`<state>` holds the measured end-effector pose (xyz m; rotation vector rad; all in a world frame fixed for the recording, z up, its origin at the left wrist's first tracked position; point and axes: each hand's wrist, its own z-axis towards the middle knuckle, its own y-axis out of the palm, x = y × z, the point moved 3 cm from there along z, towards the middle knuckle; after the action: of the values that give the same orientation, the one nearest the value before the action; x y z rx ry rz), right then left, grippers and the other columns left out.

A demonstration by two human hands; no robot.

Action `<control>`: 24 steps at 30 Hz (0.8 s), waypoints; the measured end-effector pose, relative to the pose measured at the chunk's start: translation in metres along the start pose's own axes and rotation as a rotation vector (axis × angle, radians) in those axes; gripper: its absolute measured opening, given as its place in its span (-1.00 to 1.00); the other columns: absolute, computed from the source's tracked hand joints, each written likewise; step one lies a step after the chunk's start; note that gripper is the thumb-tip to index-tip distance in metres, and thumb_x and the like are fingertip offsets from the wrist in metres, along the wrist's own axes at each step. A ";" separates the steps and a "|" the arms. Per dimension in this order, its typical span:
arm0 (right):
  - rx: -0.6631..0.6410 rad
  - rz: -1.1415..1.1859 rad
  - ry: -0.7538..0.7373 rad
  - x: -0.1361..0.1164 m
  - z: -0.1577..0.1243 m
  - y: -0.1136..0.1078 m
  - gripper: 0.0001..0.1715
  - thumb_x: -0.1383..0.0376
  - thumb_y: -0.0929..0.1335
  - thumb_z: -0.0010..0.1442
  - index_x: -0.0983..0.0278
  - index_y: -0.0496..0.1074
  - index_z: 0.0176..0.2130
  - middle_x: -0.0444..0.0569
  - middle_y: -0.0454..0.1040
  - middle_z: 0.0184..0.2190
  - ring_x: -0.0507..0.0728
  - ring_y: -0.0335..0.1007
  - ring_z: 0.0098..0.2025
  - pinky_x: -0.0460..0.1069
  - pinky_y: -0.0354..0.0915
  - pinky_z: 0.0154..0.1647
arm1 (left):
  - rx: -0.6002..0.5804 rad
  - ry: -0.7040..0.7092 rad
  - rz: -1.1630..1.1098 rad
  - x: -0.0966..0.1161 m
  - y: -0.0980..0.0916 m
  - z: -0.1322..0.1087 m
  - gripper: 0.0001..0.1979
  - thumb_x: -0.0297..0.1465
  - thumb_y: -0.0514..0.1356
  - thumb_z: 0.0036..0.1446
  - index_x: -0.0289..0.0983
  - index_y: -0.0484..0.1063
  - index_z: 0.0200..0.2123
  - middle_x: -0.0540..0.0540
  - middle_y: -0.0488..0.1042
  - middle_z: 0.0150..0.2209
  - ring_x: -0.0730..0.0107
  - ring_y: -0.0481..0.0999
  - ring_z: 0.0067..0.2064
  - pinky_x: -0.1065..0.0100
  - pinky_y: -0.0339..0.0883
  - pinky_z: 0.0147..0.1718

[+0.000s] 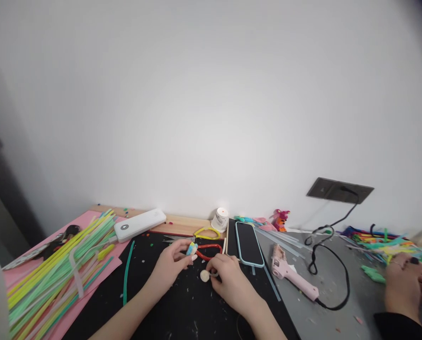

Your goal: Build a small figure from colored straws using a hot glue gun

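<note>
Between thumb and fingers, my left hand pinches a small piece with blue, white and yellow parts; its exact kind is too small to tell. My right hand is closed low over the black mat, fingertips together. At those fingertips is a round cream disc; whether it is gripped or lies on the mat is unclear. Just beyond both hands lie scissors with a red handle and a yellow handle, partly hidden. A teal pipe cleaner rests on the mat at left.
Bundled pipe cleaners and a white power bank are on the left. A paper cup stands upside down by the wall. Rightward are a phone, a pink glue gun with its cord, and another person's hand.
</note>
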<state>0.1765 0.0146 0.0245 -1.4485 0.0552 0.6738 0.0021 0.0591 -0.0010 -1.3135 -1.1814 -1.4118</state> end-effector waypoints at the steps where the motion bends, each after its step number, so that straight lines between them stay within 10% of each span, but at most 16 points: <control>1: 0.014 0.004 -0.001 0.000 0.000 -0.001 -0.66 0.60 0.24 -0.01 0.25 0.40 -0.31 -0.11 0.44 -0.29 0.09 0.34 -0.24 -0.01 0.09 -0.16 | -0.001 0.006 0.004 0.000 0.001 0.000 -0.68 -0.37 0.36 -0.15 -0.26 0.48 -0.25 -0.13 0.60 -0.28 0.29 0.53 -0.41 0.34 0.36 -0.43; 12: 0.080 0.107 0.043 0.003 0.001 -0.005 -0.67 0.59 0.20 0.14 0.25 0.37 -0.24 -0.09 0.52 -0.33 0.13 0.41 -0.28 -0.01 0.16 -0.16 | 0.024 0.021 0.045 -0.002 -0.003 0.001 -0.71 -0.34 0.36 -0.16 -0.23 0.48 -0.29 -0.09 0.58 -0.28 0.28 0.54 -0.42 0.34 0.34 -0.44; 24: 0.431 0.125 -0.042 -0.003 0.001 -0.001 -0.68 0.45 0.24 0.27 0.22 0.49 -0.08 0.02 0.60 -0.21 0.19 0.46 -0.24 0.07 0.24 -0.16 | -0.058 0.049 0.038 -0.006 0.004 -0.001 -0.77 -0.39 0.35 -0.12 -0.25 0.46 -0.32 -0.03 0.52 -0.35 0.34 0.50 -0.42 0.35 0.35 -0.41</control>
<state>0.1744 0.0144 0.0269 -1.0215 0.2451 0.7419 0.0066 0.0572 -0.0062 -1.3267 -1.0851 -1.4521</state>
